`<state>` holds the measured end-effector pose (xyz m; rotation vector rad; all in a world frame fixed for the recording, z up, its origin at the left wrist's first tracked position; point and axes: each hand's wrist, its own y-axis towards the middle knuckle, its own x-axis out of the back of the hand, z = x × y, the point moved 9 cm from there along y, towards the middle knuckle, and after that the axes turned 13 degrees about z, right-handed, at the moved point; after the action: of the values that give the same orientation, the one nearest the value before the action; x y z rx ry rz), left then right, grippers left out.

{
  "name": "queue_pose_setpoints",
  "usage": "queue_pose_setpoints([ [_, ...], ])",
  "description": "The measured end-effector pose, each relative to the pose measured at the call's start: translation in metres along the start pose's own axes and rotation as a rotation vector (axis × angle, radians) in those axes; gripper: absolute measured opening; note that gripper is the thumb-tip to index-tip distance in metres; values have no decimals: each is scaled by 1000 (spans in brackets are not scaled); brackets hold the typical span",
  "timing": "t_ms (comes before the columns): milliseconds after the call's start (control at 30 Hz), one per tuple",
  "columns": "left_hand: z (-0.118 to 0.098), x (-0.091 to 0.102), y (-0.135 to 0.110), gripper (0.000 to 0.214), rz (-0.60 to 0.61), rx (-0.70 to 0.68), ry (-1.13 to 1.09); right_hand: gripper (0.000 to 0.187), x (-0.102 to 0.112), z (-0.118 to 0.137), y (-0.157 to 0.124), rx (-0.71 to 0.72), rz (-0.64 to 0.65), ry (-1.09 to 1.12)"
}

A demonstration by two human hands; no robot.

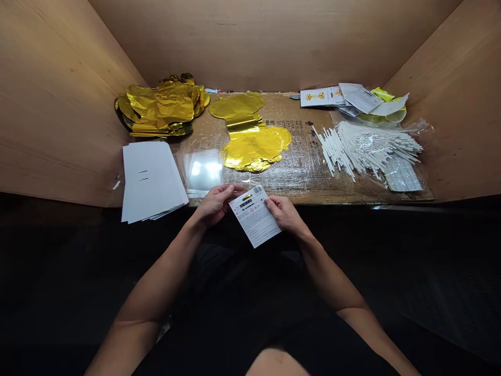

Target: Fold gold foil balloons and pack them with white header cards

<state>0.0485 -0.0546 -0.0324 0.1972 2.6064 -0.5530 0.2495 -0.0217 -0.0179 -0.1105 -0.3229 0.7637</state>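
A small white printed card point(255, 215) with a barcode and a gold mark is held between both hands just in front of the table's near edge. My left hand point(214, 203) pinches its upper left corner, fingers closed. My right hand point(285, 214) grips its right edge, fingers closed. A flat gold foil balloon point(250, 137) lies on the table just beyond the card. A stack of clear plastic sleeves point(203, 171) sits by my left hand.
A pile of folded gold foil balloons point(162, 107) lies at the back left. A stack of white cards point(151, 180) overhangs the near left edge. White sticks point(364, 149) in plastic lie at the right, printed cards point(344, 98) behind them. Wooden walls enclose the table.
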Motion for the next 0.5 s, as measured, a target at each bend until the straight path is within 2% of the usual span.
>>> queue_pose_setpoints([
  [100, 6, -2, -2, 39, 19, 46, -68, 42, 4, 14, -12, -7, -121, -359],
  [200, 8, -11, -2, 53, 10, -43, -20, 37, 4, 18, -20, -66, -208, -493],
  [267, 9, -15, -3, 62, -61, -178, 26, 33, 1, 16, -23, -63, -249, -415],
  [367, 21, -17, -9, 50, -237, -350, 56, 31, -3, 9, -27, -16, -316, -231],
  [433, 32, -18, -13, 46, -303, -382, 62, 32, -4, 3, -31, -2, -355, -148],
  [500, 38, -20, -14, 45, -292, -366, 69, 33, -6, -2, -32, 2, -356, -79],
])
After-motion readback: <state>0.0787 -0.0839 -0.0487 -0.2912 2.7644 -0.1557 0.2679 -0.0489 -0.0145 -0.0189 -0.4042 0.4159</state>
